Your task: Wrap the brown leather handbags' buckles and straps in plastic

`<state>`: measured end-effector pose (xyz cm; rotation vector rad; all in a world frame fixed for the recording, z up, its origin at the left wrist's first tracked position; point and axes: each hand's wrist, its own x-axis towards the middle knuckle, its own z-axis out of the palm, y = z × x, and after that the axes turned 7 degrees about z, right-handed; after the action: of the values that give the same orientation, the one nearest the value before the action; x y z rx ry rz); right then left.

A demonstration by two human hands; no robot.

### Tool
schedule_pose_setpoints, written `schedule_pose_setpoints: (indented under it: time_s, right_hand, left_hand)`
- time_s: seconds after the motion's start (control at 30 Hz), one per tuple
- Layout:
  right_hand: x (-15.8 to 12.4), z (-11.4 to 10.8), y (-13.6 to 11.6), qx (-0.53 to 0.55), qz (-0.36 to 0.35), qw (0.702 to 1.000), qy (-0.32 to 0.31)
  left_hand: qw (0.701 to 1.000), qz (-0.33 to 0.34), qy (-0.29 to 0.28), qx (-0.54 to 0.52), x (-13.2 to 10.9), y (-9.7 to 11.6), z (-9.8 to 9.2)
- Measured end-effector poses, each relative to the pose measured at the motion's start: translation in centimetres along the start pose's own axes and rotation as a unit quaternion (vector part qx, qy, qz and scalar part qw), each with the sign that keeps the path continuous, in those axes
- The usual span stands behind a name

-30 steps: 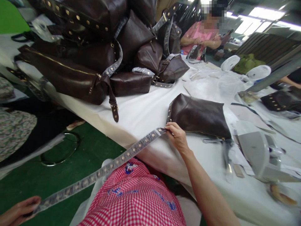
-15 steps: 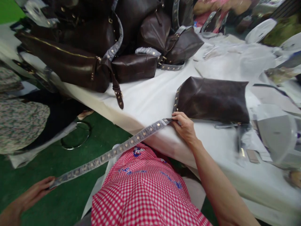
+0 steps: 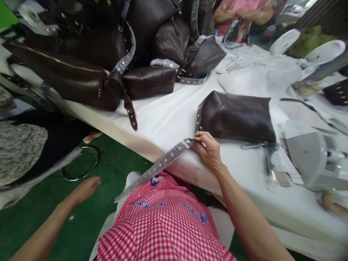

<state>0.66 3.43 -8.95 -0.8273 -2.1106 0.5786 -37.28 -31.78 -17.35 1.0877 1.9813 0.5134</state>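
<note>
My right hand (image 3: 208,149) pinches the upper end of a long studded bag strap (image 3: 163,161) wrapped in clear plastic, at the table's front edge. The strap slants down to the left over the lap, its lower end loose. Just beyond the right hand lies a dark brown leather bag (image 3: 236,116) with a studded strip along its left side; whether the strap is joined to it, I cannot tell. My left hand (image 3: 86,189), slightly blurred, hovers over the green floor, apart from the strap. Its fingers point forward with nothing visible in them.
Brown bags (image 3: 67,79) are piled at the table's back left. Clear plastic wrapping (image 3: 282,72) covers part of the white tabletop (image 3: 165,116). A metal ring (image 3: 81,178) is near the floor at left. Another person (image 3: 241,14) sits across the table; patterned clothing shows at left.
My left hand has let go of the strap's lower end and moved up and right. That end has dropped toward the lap. My right hand still grips the upper end.
</note>
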Motion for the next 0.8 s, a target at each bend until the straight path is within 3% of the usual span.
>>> schedule_pose_setpoints:
  time_s: [0.1,0.2,0.23,0.3,0.37,0.47,0.63,0.8]
  right_hand:
    - [-0.3,-0.6,-1.2,0.017,-0.016,0.999,0.022]
    - [-1.2,-0.8,-2.0,0.02,-0.026,0.999,0.033]
    - [-1.6,-0.7,-2.1,0.019,-0.026,0.999,0.036]
    - [-2.7,-0.3,-2.2,0.016,-0.02,0.999,0.043]
    - [-3.9,0.2,-2.1,0.02,-0.012,0.998,0.055]
    - [-5.6,0.6,-2.2,0.032,-0.003,0.997,0.075]
    - [-7.6,-0.6,-3.2,0.06,0.061,0.987,0.137]
    - [-8.1,-1.4,-4.5,0.115,0.093,0.986,0.078]
  left_hand:
    - [0.976,0.218,0.021,-0.017,4.7,12.6,1.3]
    - [0.928,0.364,0.013,-0.078,6.2,24.4,3.2]
    - [0.918,0.383,-0.009,-0.104,6.4,27.2,4.0]
    - [0.916,0.368,-0.05,-0.152,7.0,30.7,5.7]
    - [0.924,0.319,-0.093,-0.19,7.9,31.8,7.4]
    - [0.923,0.225,-0.166,-0.264,9.0,31.2,9.2]
    - [0.899,0.101,-0.225,-0.362,9.3,30.9,10.3]
    - [0.888,0.042,-0.246,-0.387,9.0,31.8,10.6]
